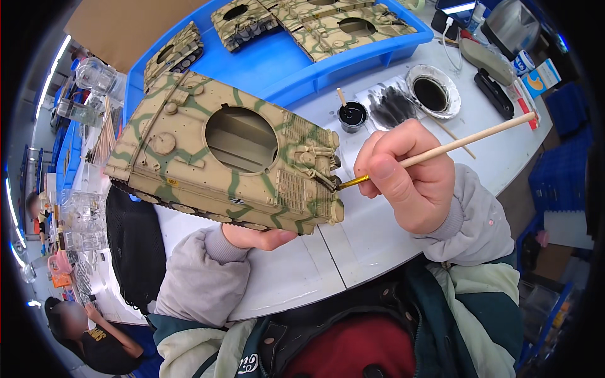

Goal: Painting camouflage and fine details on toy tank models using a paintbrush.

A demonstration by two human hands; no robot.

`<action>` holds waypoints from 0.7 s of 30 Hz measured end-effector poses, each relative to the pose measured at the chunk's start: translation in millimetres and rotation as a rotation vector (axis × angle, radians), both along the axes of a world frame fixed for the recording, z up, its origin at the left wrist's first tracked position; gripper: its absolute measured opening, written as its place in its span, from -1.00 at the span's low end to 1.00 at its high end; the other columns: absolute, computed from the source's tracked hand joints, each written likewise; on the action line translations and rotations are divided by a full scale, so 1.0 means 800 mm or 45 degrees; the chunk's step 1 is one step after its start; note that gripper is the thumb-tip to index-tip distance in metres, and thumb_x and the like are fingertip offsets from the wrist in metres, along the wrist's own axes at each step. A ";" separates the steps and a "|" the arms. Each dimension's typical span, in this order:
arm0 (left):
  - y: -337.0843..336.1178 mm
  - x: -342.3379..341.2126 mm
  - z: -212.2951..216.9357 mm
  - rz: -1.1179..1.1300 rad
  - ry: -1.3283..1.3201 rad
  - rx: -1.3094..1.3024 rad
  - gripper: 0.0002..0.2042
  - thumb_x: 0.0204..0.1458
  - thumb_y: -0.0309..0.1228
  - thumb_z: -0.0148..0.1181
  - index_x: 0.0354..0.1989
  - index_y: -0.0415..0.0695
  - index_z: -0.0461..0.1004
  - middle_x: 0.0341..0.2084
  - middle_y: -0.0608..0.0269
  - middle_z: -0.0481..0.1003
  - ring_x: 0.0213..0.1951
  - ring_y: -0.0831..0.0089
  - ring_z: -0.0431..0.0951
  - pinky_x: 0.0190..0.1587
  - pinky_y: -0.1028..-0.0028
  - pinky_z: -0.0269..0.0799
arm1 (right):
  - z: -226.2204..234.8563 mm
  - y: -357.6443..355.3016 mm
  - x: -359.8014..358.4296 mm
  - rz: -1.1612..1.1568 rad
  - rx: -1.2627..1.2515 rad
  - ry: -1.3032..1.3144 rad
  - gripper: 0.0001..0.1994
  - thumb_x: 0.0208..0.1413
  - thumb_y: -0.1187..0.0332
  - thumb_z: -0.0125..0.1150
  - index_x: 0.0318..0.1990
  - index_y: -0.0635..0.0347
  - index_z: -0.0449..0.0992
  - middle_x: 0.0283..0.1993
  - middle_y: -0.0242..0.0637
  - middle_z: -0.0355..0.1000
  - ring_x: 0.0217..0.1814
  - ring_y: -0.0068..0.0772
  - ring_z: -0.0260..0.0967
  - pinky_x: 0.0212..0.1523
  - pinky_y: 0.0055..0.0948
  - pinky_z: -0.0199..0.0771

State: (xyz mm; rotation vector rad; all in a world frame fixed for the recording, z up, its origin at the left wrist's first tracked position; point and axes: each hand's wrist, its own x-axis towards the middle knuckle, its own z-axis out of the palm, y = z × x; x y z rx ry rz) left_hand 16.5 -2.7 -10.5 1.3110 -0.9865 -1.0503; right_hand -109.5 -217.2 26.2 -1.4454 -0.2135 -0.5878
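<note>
My left hand [261, 238] grips a model tank hull [189, 170] from below and holds it above the table; most of its fingers are hidden under the hull. The hull is tan with green camouflage stripes and has a large round opening in its top. In my right hand [413, 179] is a thin paintbrush [469, 140] with a pale wooden handle and a gold ferrule, pinched between thumb and fingers. Its dark tip touches the right end of the hull, near the exhaust parts.
A blue tray [271, 79] with several camouflaged hulls [246, 25] stands at the back. Right of it are a small cup of black paint [352, 115], a black-smeared paper [392, 104] and a white bowl of dark liquid [431, 93]. A black cloth bag [133, 246] lies left. Another person [94, 340] sits far left.
</note>
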 end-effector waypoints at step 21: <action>0.000 0.000 0.002 -0.002 -0.149 -0.050 -0.67 -0.15 -0.42 0.17 -0.12 -0.09 0.45 -0.16 0.31 0.47 -0.14 0.43 0.43 -0.10 0.46 0.35 | -0.001 0.002 0.001 -0.008 -0.016 0.015 -0.89 0.12 0.43 0.10 -0.39 0.24 0.34 -0.53 -0.44 0.26 -0.54 -0.70 0.10 -0.53 -0.66 0.13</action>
